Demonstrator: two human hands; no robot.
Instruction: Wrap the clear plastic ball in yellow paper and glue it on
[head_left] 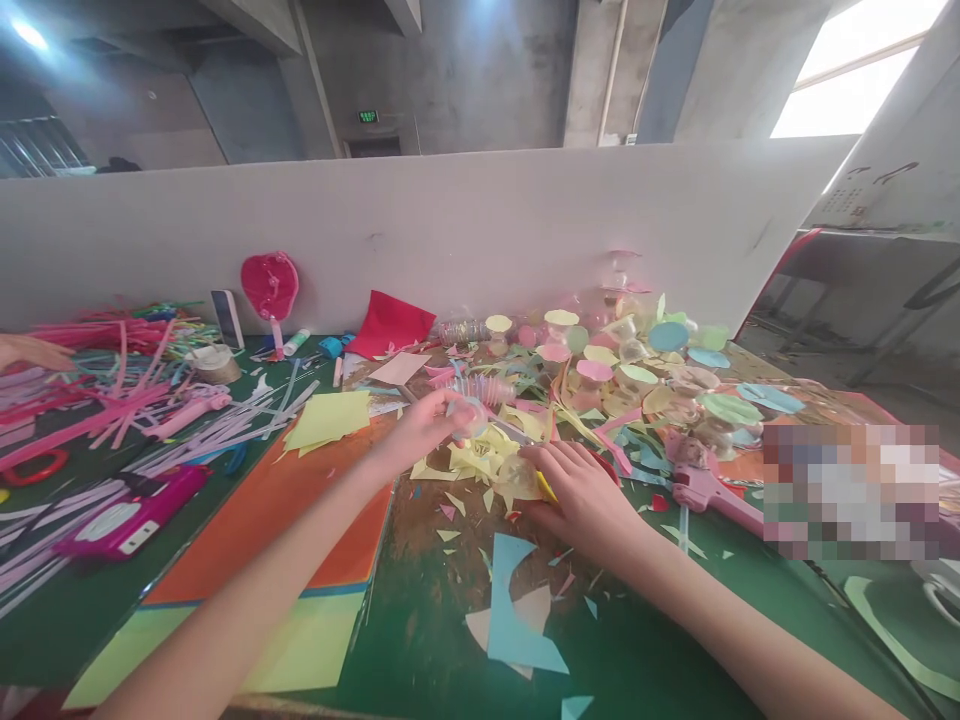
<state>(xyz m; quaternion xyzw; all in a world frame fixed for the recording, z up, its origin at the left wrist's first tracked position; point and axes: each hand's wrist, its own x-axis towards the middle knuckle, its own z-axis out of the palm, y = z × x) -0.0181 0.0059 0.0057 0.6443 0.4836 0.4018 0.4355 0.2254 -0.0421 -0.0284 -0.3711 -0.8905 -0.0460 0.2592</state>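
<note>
My left hand [429,428] pinches a clear, rounded plastic piece [471,418] over the middle of the table. Close to its right, my right hand [581,488] is closed around a pair of scissors [546,487] with yellow and red on the handles. The blades point up and left toward the plastic piece; whether they touch it I cannot tell. Pale yellow paper scraps [480,455] lie heaped below both hands. Behind the left hand is a ridged clear plastic bottle part [487,388]. A blue paper offcut [514,610] with a curved cut lies nearer me.
Clear plastic pieces topped with coloured paper discs [594,370] crowd the back right. A pink glue gun [709,490] lies at right. Orange and yellow sheets [285,520] lie at left, beside a magenta device [135,512] and strips. Another person's hand [34,352] shows at far left.
</note>
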